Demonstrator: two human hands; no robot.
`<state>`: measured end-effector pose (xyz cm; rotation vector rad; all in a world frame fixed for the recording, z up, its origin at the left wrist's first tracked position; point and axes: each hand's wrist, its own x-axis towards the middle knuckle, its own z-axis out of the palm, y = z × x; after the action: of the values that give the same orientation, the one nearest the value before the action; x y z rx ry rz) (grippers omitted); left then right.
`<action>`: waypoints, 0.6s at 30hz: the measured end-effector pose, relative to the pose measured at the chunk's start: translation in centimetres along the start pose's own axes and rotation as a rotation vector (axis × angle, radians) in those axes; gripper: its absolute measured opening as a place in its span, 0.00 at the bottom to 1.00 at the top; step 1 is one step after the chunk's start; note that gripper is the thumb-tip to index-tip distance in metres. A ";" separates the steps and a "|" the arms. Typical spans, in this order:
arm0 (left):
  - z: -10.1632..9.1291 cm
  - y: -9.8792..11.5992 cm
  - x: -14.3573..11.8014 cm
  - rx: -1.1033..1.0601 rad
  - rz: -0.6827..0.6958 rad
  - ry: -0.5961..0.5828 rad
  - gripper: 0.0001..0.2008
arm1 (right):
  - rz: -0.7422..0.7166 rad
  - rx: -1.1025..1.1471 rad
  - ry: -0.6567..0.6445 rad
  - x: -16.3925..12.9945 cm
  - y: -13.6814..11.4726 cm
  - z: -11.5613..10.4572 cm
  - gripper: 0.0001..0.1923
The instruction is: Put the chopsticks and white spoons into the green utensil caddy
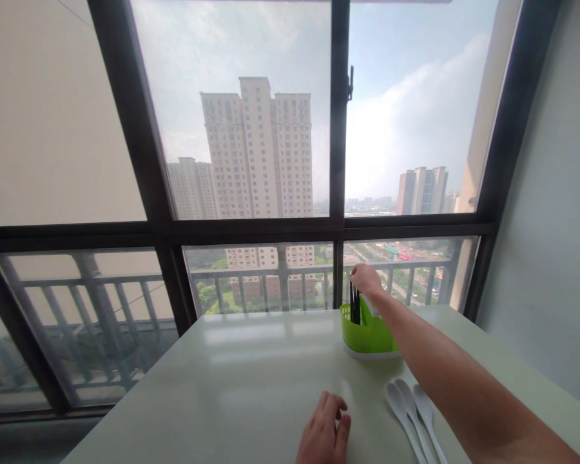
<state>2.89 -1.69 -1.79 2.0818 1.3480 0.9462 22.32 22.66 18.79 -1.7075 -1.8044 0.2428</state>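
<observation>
My right hand (366,280) reaches to the far side of the table, its fingers closed on the upper ends of several black chopsticks (355,306). The chopsticks stand upright, their lower ends inside a bright green cutlery holder (367,336) with a pale base. My forearm hides the holder's right side. Near the front edge of the view my left hand (323,430) is at the tabletop, fingers loosely bent and thumb apart, with nothing in it. Between the left hand and my right forearm lie three white spoons (408,406), bowls pointing away from me; their handles run out of view.
The glossy pale table (251,380) reaches up to a dark-framed window (251,229). Beyond the glass are a railing (261,280) and tall buildings (261,151). A plain wall (546,225) closes off the right side.
</observation>
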 end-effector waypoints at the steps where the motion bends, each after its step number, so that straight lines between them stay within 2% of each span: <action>1: 0.0 0.0 0.0 0.000 0.000 -0.002 0.16 | -0.037 -0.018 0.024 -0.3 -0.2 -0.1 0.11; 7: -0.2 -0.1 0.1 -0.003 -0.007 0.003 0.14 | -0.205 -0.092 0.054 -2.5 -1.3 -0.7 0.11; 10: -0.3 -0.1 0.0 -0.014 -0.002 0.016 0.13 | -0.259 -0.084 0.112 -3.9 -2.3 -2.4 0.14; 13: -0.4 0.1 0.0 -0.025 -0.004 0.052 0.13 | -0.313 -0.034 0.226 -6.7 -2.8 -5.0 0.15; 15: -0.5 0.2 -0.1 -0.038 -0.001 0.068 0.12 | -0.343 0.012 0.267 -9.8 -2.1 -6.4 0.14; 16: -0.5 0.2 -0.1 -0.049 0.003 0.073 0.11 | -0.344 0.022 0.246 -11.6 -1.3 -6.9 0.13; 18: -0.7 0.3 -0.1 -0.070 0.010 0.083 0.10 | -0.299 -0.014 0.105 -15.2 1.6 -6.9 0.14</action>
<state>2.53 -1.87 -1.19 2.0185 1.3271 1.0797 26.84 6.47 18.51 -1.4083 -1.9551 0.0135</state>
